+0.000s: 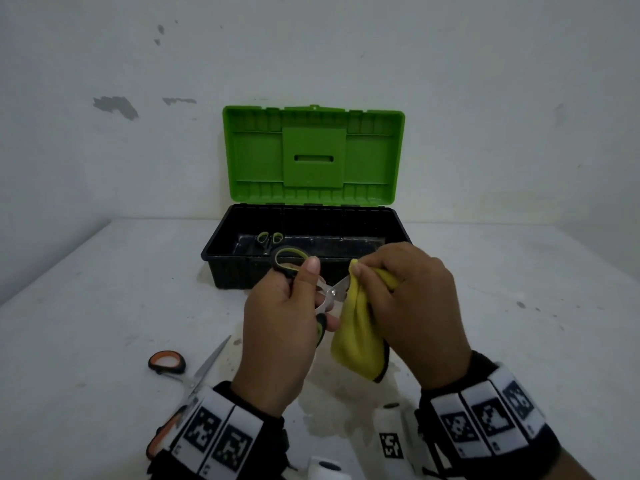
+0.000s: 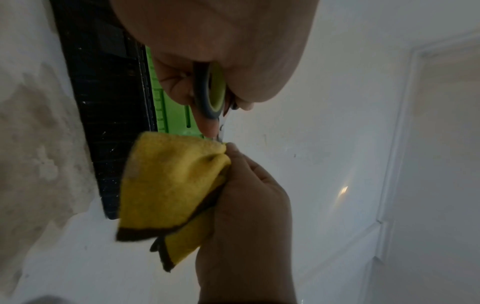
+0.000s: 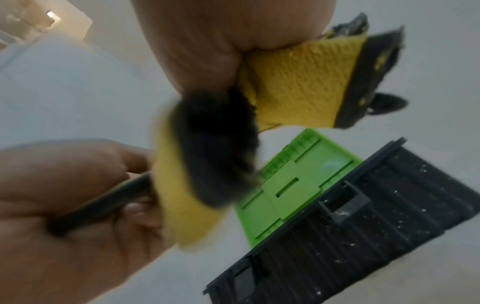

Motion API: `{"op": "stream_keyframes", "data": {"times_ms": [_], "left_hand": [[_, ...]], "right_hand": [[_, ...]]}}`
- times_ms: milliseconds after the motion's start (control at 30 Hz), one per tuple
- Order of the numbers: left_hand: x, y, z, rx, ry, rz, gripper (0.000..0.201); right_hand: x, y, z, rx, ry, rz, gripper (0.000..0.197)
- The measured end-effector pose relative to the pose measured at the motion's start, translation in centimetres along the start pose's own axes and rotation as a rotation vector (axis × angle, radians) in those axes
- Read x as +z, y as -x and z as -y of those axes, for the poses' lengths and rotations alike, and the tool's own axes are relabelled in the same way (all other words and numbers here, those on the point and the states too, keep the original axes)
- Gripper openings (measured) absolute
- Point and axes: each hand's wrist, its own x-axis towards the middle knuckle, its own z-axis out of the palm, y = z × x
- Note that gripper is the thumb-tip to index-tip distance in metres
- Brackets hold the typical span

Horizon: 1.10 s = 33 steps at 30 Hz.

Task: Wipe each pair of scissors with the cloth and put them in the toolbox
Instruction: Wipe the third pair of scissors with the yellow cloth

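Observation:
My left hand (image 1: 298,299) grips a pair of black-and-green scissors (image 1: 290,259) by the handles, above the table in front of the toolbox. The handle loop (image 2: 211,90) shows in the left wrist view. My right hand (image 1: 398,292) holds a yellow cloth (image 1: 356,334) with a dark edge, folded around the blades, which are hidden but for a short metal stretch near the pivot (image 1: 334,292). The cloth (image 2: 166,181) (image 3: 293,86) hangs below the hand. The black toolbox (image 1: 239,268) stands open with its green lid (image 1: 313,154) upright. A small green-handled pair of scissors (image 1: 269,239) lies inside it.
An orange-and-black pair of scissors (image 1: 194,372) lies open on the white table (image 1: 86,323) at the front left, partly under my left wrist. White tagged objects (image 1: 389,434) sit at the near edge. A damp stain marks the table below my hands. A wall stands close behind the toolbox.

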Motion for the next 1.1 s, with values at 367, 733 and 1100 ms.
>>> {"op": "stream_keyframes", "data": {"times_ms": [367, 733, 1100], "left_hand": [[-0.5, 0.4, -0.2, -0.014, 0.014, -0.006, 0.035], [-1.6, 0.4, -0.2, -0.002, -0.046, -0.017, 0.037], [-1.0, 0.7, -0.4, -0.191, -0.004, -0.035, 0.039]], "right_hand": [[-0.1, -0.3, -0.9, -0.031, 0.012, 0.031, 0.012], [-3.0, -2.4, -4.1, 0.247, -0.026, 0.03, 0.004], [-1.8, -0.3, 0.5, -0.237, 0.039, 0.024, 0.019]]}}
